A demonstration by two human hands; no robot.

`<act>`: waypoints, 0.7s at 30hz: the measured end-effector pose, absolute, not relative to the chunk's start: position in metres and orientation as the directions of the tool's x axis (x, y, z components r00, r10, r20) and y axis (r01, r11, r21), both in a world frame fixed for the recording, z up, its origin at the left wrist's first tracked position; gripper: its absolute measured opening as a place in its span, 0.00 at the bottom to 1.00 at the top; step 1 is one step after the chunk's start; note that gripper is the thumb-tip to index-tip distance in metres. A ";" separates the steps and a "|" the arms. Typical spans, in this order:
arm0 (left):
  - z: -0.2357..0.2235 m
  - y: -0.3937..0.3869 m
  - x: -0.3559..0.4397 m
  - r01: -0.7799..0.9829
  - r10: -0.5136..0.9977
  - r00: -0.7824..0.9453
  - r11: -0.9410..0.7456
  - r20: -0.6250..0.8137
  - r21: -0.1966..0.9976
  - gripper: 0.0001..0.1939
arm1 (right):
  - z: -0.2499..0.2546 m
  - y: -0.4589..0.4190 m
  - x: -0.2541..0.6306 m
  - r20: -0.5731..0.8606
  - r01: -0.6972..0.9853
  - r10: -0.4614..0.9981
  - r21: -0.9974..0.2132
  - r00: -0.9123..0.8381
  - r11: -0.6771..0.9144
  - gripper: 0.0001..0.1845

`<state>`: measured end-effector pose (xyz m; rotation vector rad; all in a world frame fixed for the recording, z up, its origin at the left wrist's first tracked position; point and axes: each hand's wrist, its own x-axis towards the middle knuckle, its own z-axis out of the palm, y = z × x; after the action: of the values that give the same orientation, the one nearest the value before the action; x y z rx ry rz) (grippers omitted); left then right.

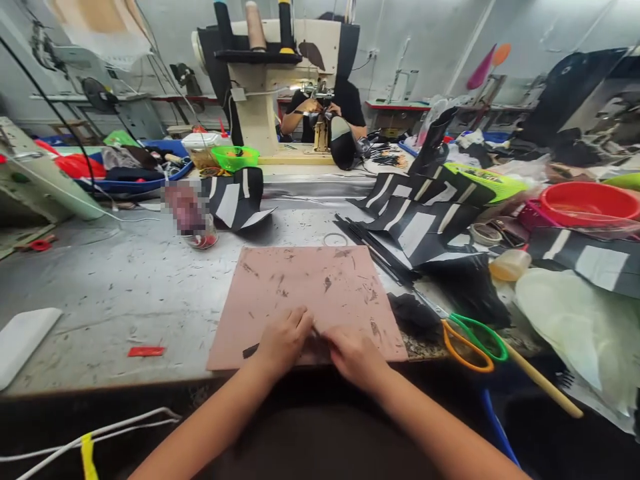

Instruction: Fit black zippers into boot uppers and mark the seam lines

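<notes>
My left hand [284, 341] is closed low over a pinkish board [305, 280] marked with dark smears. From under that hand pokes the end of a narrow black strip [251, 350]. My right hand [354, 355] is beside it, fingers pinched, and a thin dark piece runs between the two hands. Most of what they grip is hidden by the fingers. Right of the board lie scissors [473, 343] with one green and one orange handle, next to a bunch of black strips [380, 250].
Black pieces with white patches [410, 230] are heaped at the right, near a red basin [587, 203]. A white slab [27, 343] and a red scrap [146, 351] lie at left. Behind the table, a person [350, 107] works at a sewing machine [260, 87].
</notes>
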<state>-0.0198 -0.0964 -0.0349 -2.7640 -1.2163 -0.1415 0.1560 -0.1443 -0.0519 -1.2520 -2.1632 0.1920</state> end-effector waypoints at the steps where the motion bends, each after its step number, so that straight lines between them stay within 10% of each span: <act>1: -0.037 -0.097 -0.026 0.735 0.719 0.675 -0.676 0.163 -0.061 0.14 | -0.052 -0.141 0.160 0.466 0.755 0.793 -0.329 -0.393 0.568 0.15; 7: -0.047 -0.106 -0.062 0.673 0.648 0.717 -0.739 0.257 -0.012 0.15 | -0.057 -0.134 0.197 0.507 0.781 0.689 -0.046 -0.518 0.622 0.13; 16: -0.054 -0.121 -0.069 0.663 0.681 0.687 -0.730 0.254 0.166 0.15 | -0.062 -0.150 0.190 0.598 0.916 0.794 -0.370 0.109 0.153 0.14; 21: -0.045 -0.108 -0.049 0.721 0.758 0.625 -0.652 0.186 0.234 0.09 | -0.051 -0.143 0.165 0.593 0.918 0.798 -0.368 0.110 0.147 0.17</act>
<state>-0.0491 -0.1079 -0.0453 -2.9530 -1.3521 -0.4432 0.1646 -0.1427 -0.0512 -1.6642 -1.7001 -0.2106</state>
